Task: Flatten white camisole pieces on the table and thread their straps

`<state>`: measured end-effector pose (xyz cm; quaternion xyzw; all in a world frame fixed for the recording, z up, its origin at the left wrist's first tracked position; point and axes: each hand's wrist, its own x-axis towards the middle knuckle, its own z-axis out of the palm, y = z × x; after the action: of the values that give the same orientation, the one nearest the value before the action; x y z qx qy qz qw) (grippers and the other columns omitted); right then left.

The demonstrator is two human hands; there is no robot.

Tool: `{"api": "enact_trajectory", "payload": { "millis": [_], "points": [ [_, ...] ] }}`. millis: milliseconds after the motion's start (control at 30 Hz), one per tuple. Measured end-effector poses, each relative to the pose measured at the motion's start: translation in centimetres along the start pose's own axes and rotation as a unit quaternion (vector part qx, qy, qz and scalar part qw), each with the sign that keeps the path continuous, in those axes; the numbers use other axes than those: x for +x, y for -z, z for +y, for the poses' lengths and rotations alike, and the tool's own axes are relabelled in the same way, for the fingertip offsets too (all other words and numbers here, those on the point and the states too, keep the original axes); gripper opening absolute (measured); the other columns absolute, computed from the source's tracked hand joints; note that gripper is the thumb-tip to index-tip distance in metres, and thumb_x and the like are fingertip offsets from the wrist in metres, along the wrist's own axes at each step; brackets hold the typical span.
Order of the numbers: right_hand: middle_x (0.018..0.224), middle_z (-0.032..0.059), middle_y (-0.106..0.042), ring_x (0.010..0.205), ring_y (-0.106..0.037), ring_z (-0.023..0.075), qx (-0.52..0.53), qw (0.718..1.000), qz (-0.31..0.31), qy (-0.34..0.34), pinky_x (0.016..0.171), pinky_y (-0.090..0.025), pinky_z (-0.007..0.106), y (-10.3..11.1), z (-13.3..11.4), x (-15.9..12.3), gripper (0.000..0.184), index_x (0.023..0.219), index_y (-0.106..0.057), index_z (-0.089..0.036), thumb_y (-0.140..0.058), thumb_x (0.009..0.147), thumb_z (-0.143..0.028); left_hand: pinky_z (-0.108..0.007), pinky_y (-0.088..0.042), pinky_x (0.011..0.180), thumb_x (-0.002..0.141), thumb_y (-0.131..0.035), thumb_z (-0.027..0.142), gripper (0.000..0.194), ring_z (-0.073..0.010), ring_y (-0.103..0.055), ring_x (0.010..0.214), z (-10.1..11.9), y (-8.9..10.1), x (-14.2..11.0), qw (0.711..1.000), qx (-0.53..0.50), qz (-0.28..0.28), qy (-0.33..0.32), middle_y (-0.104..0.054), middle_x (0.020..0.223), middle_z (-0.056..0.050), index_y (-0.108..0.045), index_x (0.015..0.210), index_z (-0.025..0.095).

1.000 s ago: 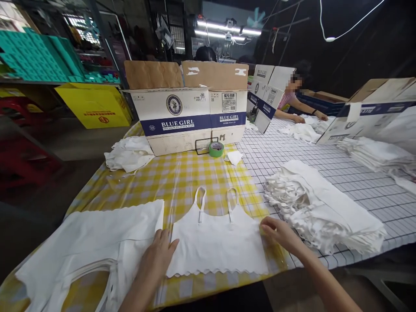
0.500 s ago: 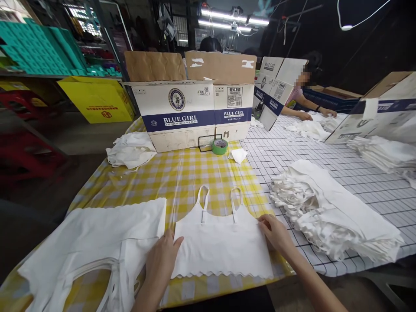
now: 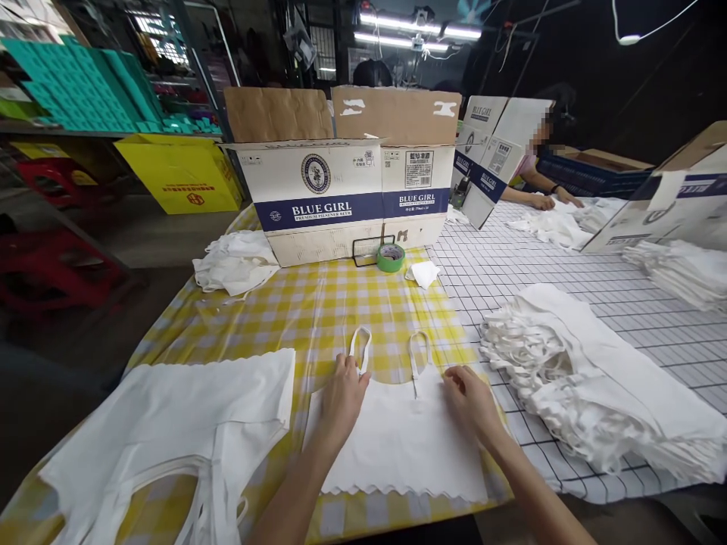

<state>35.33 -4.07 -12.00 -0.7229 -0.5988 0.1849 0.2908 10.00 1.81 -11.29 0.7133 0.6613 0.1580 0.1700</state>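
Observation:
A white camisole (image 3: 397,439) lies flat on the yellow checked cloth, straps pointing away from me and scalloped hem toward me. My left hand (image 3: 344,397) rests over its upper left part, fingers closed at the base of the left strap (image 3: 366,350). At the upper right edge, my right hand (image 3: 469,393) has its fingers bent and pressed together on the fabric; the fingertips are partly hidden. The right strap (image 3: 420,352) loops up free between the hands. To the left lie more white camisoles (image 3: 170,401), turned with their straps toward me.
A thick stack of white camisoles (image 3: 602,371) lies at right on the grid-patterned cloth (image 3: 471,265). Behind stand a beer carton (image 3: 323,238), a roll of green tape (image 3: 391,259) and a white garment pile (image 3: 235,261). A co-worker's hands (image 3: 553,200) handle white fabric at far right.
My left hand has moved from the camisole's left side edge up and right to the base of the left strap. My right hand has shifted slightly up along the right edge.

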Motion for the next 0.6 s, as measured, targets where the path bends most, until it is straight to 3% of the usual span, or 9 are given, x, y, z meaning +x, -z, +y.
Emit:
{"api": "enact_trajectory", "payload": {
  "millis": [233,433,600],
  "points": [
    [0.077,0.0046,-0.060,0.067,-0.054,0.0199,0.046,0.999,0.009,0.002,0.062,-0.040,0.030,-1.1,-1.3,1.9,0.021,0.079,-0.057,-0.022,-0.039,0.084,-0.033,-0.029,-0.037,0.058,0.082,-0.047,0.026,0.016,-0.0163,-0.056,0.070,1.3,-1.5,0.6,0.999,-0.024,0.011,-0.018,-0.050,0.101,-0.007,-0.050,0.096,0.019],
    [0.076,0.0039,-0.056,0.069,-0.052,0.0193,0.068,0.998,0.003,-0.014,0.063,-0.038,0.030,-3.3,-3.0,5.1,0.018,0.072,-0.056,-0.022,-0.047,0.080,-0.036,-0.030,-0.041,0.067,0.078,-0.054,0.025,0.008,-0.0170,-0.057,0.074,4.9,-3.7,-0.7,0.984,-0.149,-0.061,-0.076,-0.054,0.091,-0.005,-0.052,0.085,0.021],
    [0.067,0.0004,-0.049,0.062,-0.046,0.0151,0.100,0.994,-0.038,-0.010,0.058,-0.036,0.026,-4.3,-3.7,7.3,0.020,0.059,-0.047,-0.020,-0.056,0.072,-0.033,-0.030,-0.039,0.063,0.076,-0.057,0.025,0.020,-0.0187,-0.057,0.075,6.4,-4.7,-1.0,0.986,-0.136,-0.071,-0.070,-0.053,0.097,-0.008,-0.053,0.095,0.019]
  ]
}}
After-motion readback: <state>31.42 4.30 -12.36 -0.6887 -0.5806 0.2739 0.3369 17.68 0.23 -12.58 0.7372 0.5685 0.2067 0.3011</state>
